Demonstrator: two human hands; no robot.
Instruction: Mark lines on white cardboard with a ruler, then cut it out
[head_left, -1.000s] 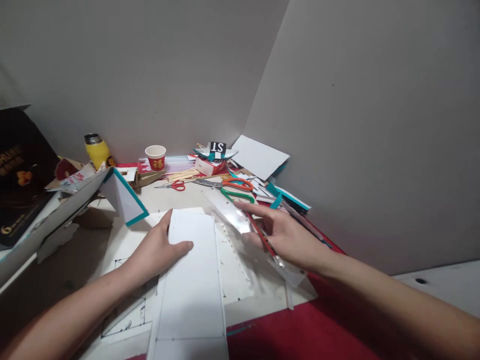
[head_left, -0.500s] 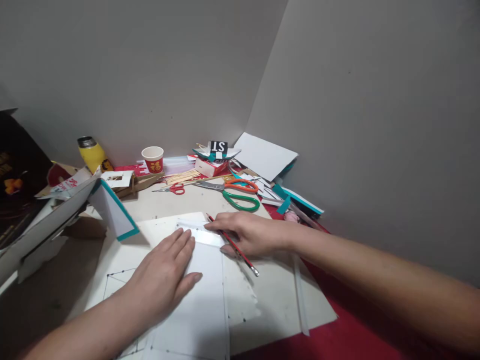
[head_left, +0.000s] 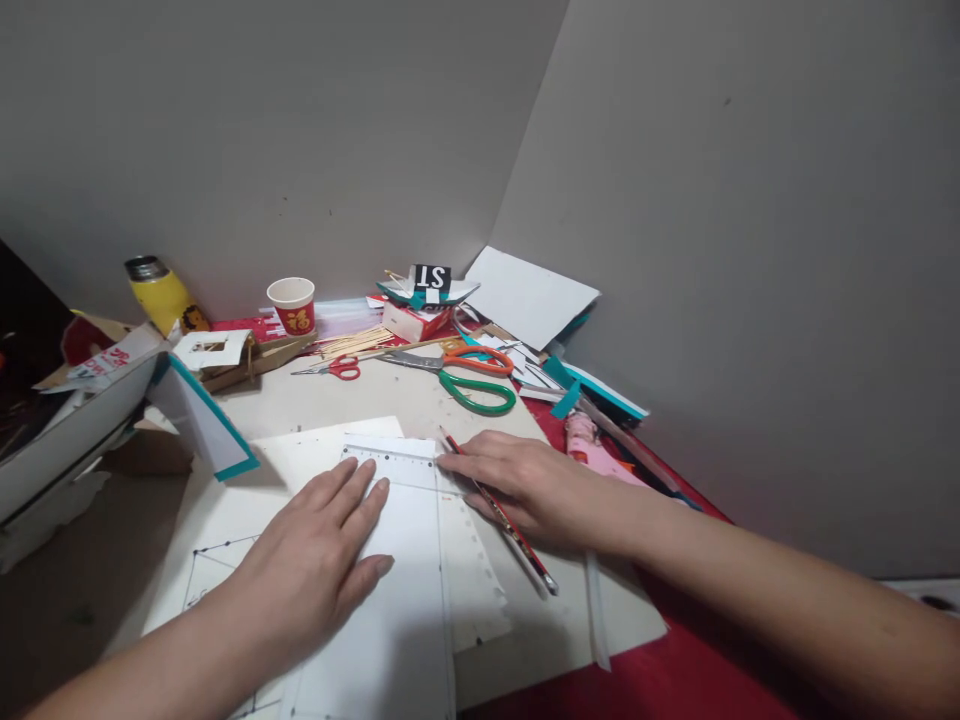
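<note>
My left hand (head_left: 319,545) lies flat with its fingers stretched, holding down a white sheet (head_left: 394,590) and the near edge of a clear ruler (head_left: 401,472). The ruler lies across the far end of that sheet. My right hand (head_left: 529,490) grips a red and black pencil (head_left: 525,545), slanted with its tip pointing away from me. Its index finger is at the ruler's right end. Under the sheet is a larger white paper (head_left: 285,455) with dotted ink lines. My left forearm covers some of the drawing.
Orange-and-green-handled scissors (head_left: 476,405) and small red scissors (head_left: 345,368) lie beyond my hands. Behind stand a paper cup (head_left: 294,310) and a yellow bottle (head_left: 161,300). A teal-edged board piece (head_left: 206,415) rises at left. A pink object (head_left: 592,445) sits past my right forearm.
My right hand has slid right with the pencil, and more of the ruler's right end shows. My left hand stays pressed in place. The view has shifted slightly.
</note>
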